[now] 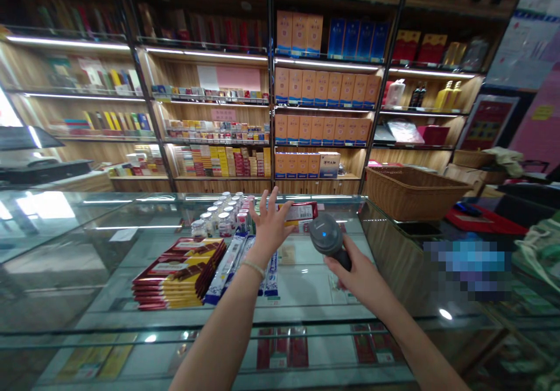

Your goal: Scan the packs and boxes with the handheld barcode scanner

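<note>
My left hand is spread over the glass counter, its fingers apart and nothing held. Just beyond its fingers lies a red and yellow packet with a barcode label facing up. My right hand grips the handle of a grey barcode scanner, whose head is close to that packet and shows a small blue light. Blue and white long packets lie partly beneath my left forearm. To their left is a stack of red and yellow chocolate packets. Small jars with white lids stand in rows behind.
A brown wicker basket stands on the counter's right side, near a red tray. Shelves of boxes line the back wall. More packets show through the glass counter. A dark device sits at the far left.
</note>
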Available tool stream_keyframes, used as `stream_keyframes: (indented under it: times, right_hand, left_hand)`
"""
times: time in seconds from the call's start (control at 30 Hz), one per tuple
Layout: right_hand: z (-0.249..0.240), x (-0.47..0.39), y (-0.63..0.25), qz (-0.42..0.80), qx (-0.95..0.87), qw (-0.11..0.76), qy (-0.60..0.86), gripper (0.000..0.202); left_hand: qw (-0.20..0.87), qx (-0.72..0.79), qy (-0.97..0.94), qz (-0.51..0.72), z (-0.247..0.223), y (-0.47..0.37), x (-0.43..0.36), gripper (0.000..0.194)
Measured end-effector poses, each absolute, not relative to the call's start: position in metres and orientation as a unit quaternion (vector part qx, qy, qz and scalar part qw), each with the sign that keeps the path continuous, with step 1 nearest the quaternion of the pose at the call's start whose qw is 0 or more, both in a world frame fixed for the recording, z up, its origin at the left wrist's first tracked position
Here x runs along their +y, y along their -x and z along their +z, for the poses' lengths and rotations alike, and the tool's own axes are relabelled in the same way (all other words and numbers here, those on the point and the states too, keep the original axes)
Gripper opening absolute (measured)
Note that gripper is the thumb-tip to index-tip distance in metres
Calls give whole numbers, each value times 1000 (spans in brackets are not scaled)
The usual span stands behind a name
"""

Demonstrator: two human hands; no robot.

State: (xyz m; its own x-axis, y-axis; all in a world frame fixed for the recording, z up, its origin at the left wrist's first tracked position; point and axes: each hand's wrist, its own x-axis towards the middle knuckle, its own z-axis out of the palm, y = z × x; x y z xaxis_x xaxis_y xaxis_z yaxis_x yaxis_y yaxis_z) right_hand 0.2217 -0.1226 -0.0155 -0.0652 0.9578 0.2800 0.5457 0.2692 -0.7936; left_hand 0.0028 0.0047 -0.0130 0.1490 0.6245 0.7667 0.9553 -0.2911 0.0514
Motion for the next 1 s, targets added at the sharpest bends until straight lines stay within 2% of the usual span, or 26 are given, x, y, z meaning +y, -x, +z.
stream_keyframes:
  times: [0.17,0.27,0.47,0.7,1.0]
  right_hand:
    - [-21,-126,-218,240,-653,435,572,31]
    - [-21,-126,-216,253,-654,441,560,35]
    - [-21,-123,-213,270,-656,421,566,34]
    - [-23,-109,-208,201,-667,390,602,25]
    - [-18,-108,-204,190,-682,366,604,35]
  left_hand:
    - [230,-552,717,-358,-13,-3,4,70]
    - [230,-554,716,-357,-13,-2,5,70]
    - [225,-560,717,-350,-12,-2,5,69]
    - [226,-557,717,-354,-13,-2,5,69]
    - [228,-564,715,-345,-13,-2,4,68]
